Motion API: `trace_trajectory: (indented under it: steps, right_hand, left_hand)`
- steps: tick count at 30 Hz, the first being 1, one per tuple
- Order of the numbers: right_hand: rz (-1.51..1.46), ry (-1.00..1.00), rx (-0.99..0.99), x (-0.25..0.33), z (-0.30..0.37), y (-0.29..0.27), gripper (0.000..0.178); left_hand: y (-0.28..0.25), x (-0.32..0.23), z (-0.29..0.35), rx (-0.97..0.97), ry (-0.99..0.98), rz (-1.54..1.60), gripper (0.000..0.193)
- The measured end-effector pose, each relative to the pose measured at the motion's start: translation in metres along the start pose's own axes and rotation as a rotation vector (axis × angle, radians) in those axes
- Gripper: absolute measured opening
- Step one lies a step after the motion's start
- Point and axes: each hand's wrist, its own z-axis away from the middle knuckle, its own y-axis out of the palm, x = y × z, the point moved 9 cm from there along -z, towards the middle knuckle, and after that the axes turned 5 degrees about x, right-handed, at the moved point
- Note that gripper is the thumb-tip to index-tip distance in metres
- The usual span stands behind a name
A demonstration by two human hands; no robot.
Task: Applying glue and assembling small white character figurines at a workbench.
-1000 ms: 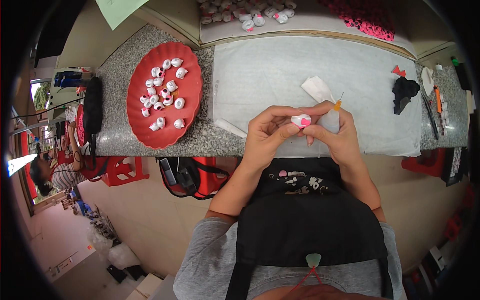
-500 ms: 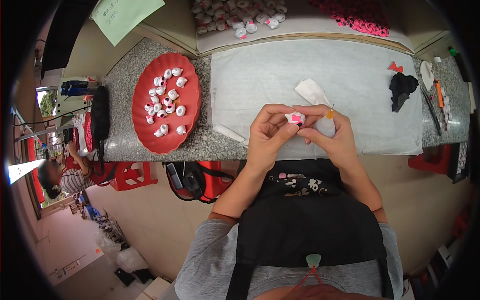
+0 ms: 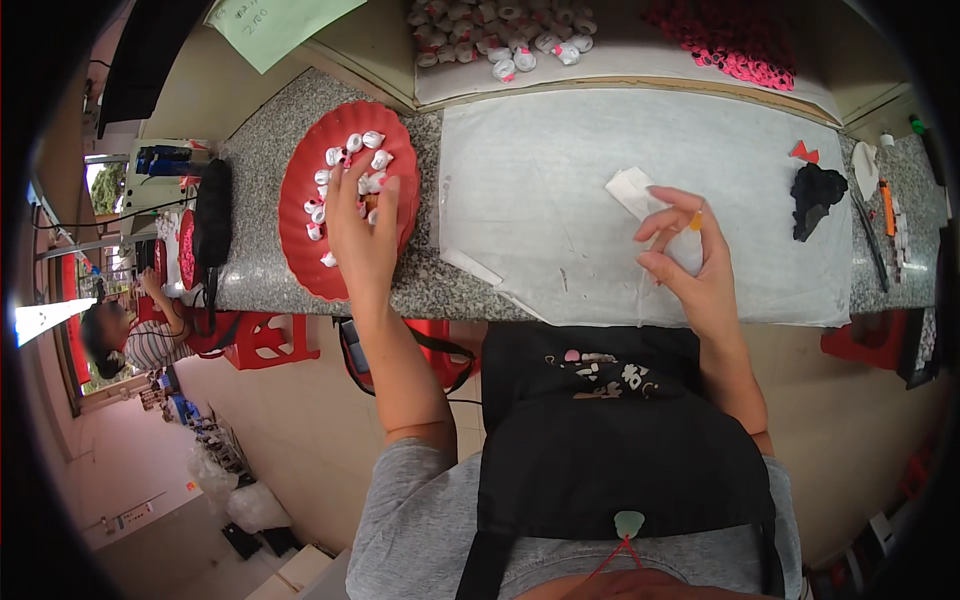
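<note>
My left hand [image 3: 364, 235] reaches over the red scalloped plate [image 3: 300, 265], fingers spread among small white animal-head pieces [image 3: 373, 139] with pink and black bits. Its fingertips partly hide the pieces under them, and I see none plainly gripped. Above the white sheet [image 3: 520, 180], my right hand [image 3: 700, 265] keeps a small translucent squeeze bottle [image 3: 686, 250] with an orange needle tip against its palm. The thumb and forefinger of that hand are apart. Just beyond it lies a folded white tissue [image 3: 628, 190].
White pieces [image 3: 500, 35] and a pink-and-black heap [image 3: 740, 60] fill the shelf at the back. To the right are a black cloth [image 3: 818, 200], a red scrap [image 3: 803, 152], an orange marker [image 3: 887, 208] and a dark pen-like tool [image 3: 870, 243]. Another person [image 3: 150, 320] sits far left.
My left hand has left the right hand and moved left to the plate. The white-and-pink piece is no longer visible between my hands. My right hand, still with the bottle, has shifted slightly right.
</note>
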Motion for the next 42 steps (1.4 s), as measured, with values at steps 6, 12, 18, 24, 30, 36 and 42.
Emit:
trace_trajectory:
  steps: [6, 12, 18, 24, 30, 36, 42]
  right_hand:
    - [-0.169, -0.043, -0.043, -0.001, 0.006, -0.001, 0.037]
    - [-0.123, -0.023, -0.092, 0.006, 0.012, -0.013, 0.030]
    - [-0.097, -0.066, -0.167, 0.020, 0.012, -0.023, 0.033]
    - [-0.359, -0.316, -0.340, 0.043, 0.026, -0.046, 0.027]
    - [-0.123, -0.485, -0.365, 0.066, 0.038, -0.038, 0.032]
    - [0.257, -0.633, -0.258, 0.086, 0.047, -0.009, 0.040]
    - [0.340, -0.639, -0.207, 0.088, 0.045, 0.005, 0.043]
  left_hand:
    - [0.088, -0.035, -0.051, 0.163, 0.119, 0.006, 0.020]
    - [0.134, -0.022, -0.083, 0.292, 0.060, -0.185, 0.017]
    - [0.120, -0.043, -0.038, 0.379, -0.048, 0.706, 0.021]
    - [0.131, -0.070, 0.048, 0.509, -0.455, 1.473, 0.030]
    - [0.132, -0.071, 0.074, 0.434, -0.355, 1.561, 0.024]
    - [0.124, -0.069, 0.076, 0.381, -0.400, 1.581, 0.024]
    - [0.117, -0.072, 0.075, 0.350, -0.304, 1.588, 0.028]
